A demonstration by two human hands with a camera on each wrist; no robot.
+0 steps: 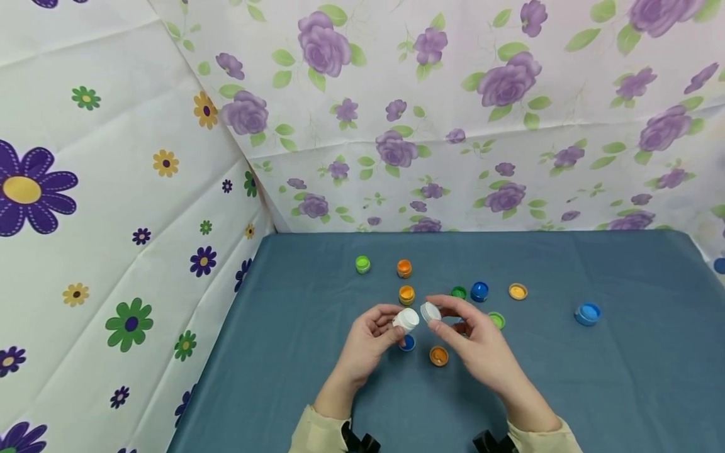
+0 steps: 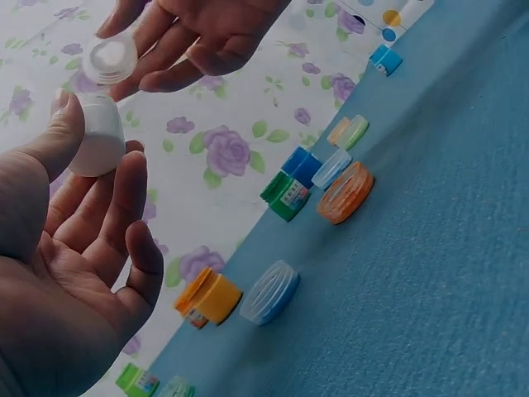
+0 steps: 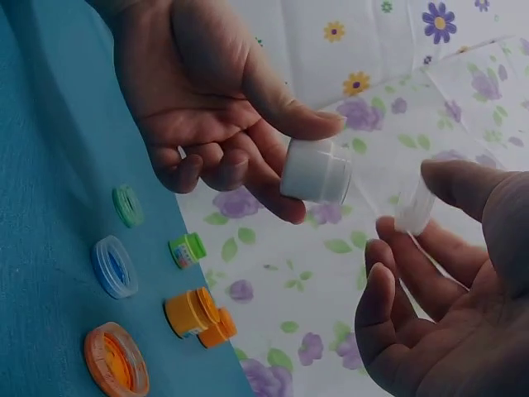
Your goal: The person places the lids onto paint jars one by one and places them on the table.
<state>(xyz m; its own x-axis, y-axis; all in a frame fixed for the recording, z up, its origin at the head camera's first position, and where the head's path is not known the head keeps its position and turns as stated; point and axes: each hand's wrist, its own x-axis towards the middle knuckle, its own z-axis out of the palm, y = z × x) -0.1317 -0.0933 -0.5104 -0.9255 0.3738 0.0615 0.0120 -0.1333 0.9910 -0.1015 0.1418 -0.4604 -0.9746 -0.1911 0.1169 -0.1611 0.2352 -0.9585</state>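
Note:
My left hand (image 1: 365, 343) grips a small white paint jar (image 1: 406, 319) between thumb and fingers, above the table. Its white, translucent screw lid (image 1: 430, 313) is off the jar, pinched by my right hand (image 1: 484, 343) just to the right of it. A narrow gap separates jar and lid in the right wrist view, where the jar (image 3: 314, 171) is tilted with its mouth toward the lid (image 3: 415, 207). What lies inside the jar is hidden. Below the hands, a blue lid (image 1: 408, 343) and an orange lid (image 1: 438, 356) rest on the cloth.
Small open paint jars stand on the blue-grey tablecloth (image 1: 640, 365): light green (image 1: 362, 264), orange (image 1: 404, 268), yellow-orange (image 1: 406, 295), dark green (image 1: 459, 292), dark blue (image 1: 479, 291) and, far right, light blue (image 1: 588, 314). A yellow lid (image 1: 518, 291) and light green lid (image 1: 496, 319) lie nearby.

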